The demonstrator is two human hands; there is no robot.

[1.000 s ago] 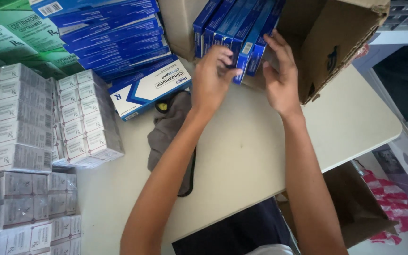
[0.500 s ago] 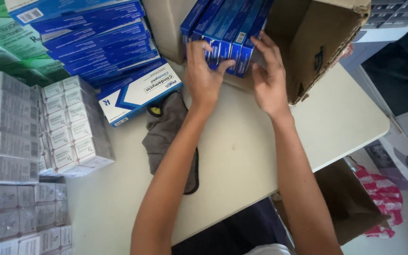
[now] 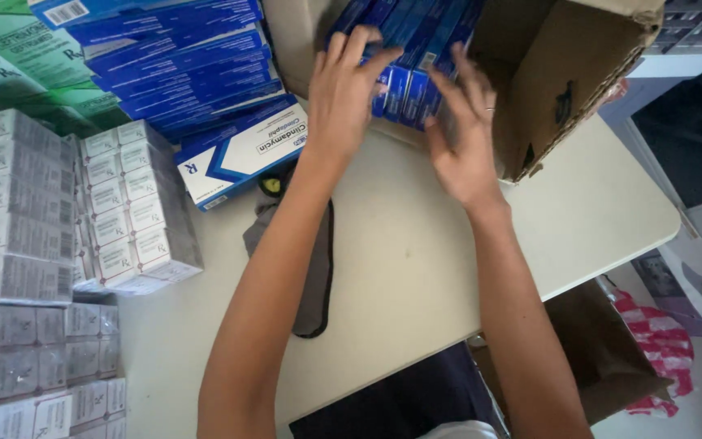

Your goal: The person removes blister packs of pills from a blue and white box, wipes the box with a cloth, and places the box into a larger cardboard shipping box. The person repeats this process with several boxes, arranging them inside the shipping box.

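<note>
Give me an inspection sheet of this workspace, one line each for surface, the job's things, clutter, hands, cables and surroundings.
Surface: white table, bare in the middle.
Job's things: row of blue boxes standing on edge in an open cardboard carton lying on its side.
Clutter: stack of blue boxes, green boxes, shrink-wrapped white boxes, a grey cloth partly under the left forearm.
Hands: left hand flat on the blue boxes; right hand open at their right end, a ring on one finger.
Cables: nothing seen.
Surroundings: brown carton and red checked bag on the floor.
</note>
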